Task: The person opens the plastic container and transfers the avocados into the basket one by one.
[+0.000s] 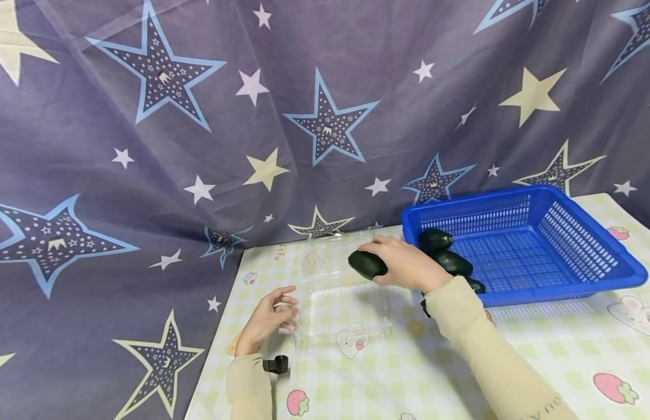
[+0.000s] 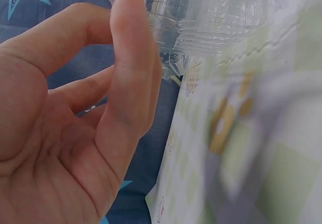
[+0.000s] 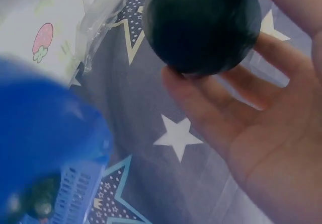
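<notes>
Right hand (image 1: 406,265) grips dark green oval avocado (image 1: 367,264) above clear plastic clamshell tray (image 1: 345,312); left hand (image 1: 267,321) pinches tray's edge (steadying it, apparently) on desk (image 1: 540,361).

On the table (image 1: 540,361), the basket (image 1: 576,210) holding avocados (image 1: 442,251) sits right of the clear container (image 1: 340,312).
</notes>
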Demonstrator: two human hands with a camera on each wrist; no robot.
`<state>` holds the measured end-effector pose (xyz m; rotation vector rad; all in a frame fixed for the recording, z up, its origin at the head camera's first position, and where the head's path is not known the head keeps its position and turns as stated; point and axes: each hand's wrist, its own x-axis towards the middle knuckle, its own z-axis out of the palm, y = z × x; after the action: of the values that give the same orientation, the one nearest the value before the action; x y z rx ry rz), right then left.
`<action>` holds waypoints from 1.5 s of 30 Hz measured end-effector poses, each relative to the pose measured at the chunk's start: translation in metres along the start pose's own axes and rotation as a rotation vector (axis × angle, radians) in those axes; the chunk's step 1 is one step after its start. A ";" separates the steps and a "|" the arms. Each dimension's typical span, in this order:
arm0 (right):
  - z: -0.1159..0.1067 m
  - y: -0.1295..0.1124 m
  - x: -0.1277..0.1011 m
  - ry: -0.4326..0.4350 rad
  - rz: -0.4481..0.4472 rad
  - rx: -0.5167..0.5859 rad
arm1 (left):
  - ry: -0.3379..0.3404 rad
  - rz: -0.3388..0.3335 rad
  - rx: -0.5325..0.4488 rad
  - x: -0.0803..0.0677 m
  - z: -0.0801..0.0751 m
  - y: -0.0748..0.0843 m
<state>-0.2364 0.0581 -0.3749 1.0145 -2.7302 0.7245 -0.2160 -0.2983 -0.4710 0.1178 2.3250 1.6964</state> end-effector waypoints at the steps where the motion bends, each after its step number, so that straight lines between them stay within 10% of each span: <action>1: -0.002 0.001 -0.002 0.002 0.000 -0.005 | 0.000 0.002 -0.001 0.000 0.000 0.000; 45: -0.060 0.053 -0.062 -0.030 0.238 -0.121 | 0.025 -0.024 0.016 0.001 0.001 0.000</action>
<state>-0.2250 0.1577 -0.3612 0.6886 -2.9124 0.5708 -0.2168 -0.2967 -0.4716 0.0717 2.3490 1.6775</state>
